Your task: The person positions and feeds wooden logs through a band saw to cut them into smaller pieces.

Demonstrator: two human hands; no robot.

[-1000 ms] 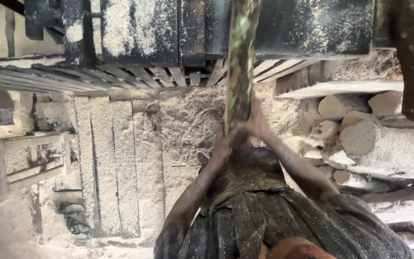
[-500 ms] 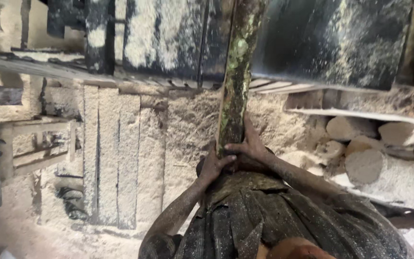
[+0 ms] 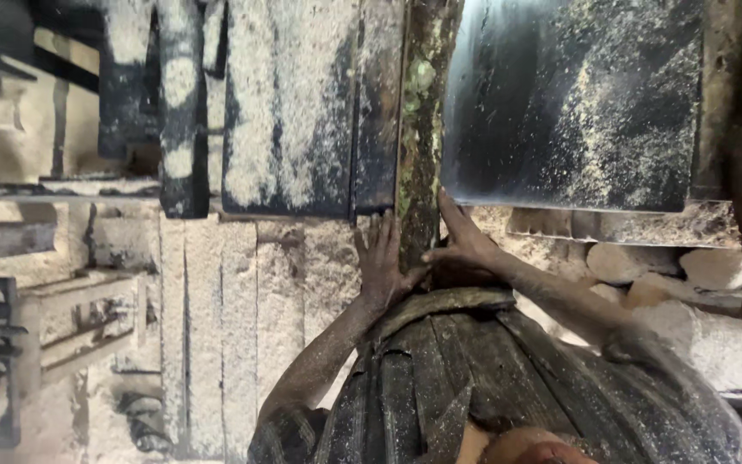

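narrow gap seen between two dark sawdust-dusted metal desk plates (image 3: pixel 302 103); long mossy bark-covered log (image 3: pixel 422 129) laid in that gap, running away from body. sawdust-covered plank floor (image 3: pixel 242 301) open at left, cut pale logs (image 3: pixel 646 262) stacked at right. left hand (image 3: pixel 380 262) pressed flat on log's left side, fingers spread, not clenched. right hand (image 3: pixel 461 241) laid on log's right side, fingers extended. bark rough, green-brown.

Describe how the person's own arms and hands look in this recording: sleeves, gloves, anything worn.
Both hands are bare, with no gloves, rings or watch visible. The left hand and right hand look dusty with sawdust, as do the forearms. The forearms are uncovered; the dark striped shirt has sleeves that end near the elbows. The fingers are slim and unadorned.
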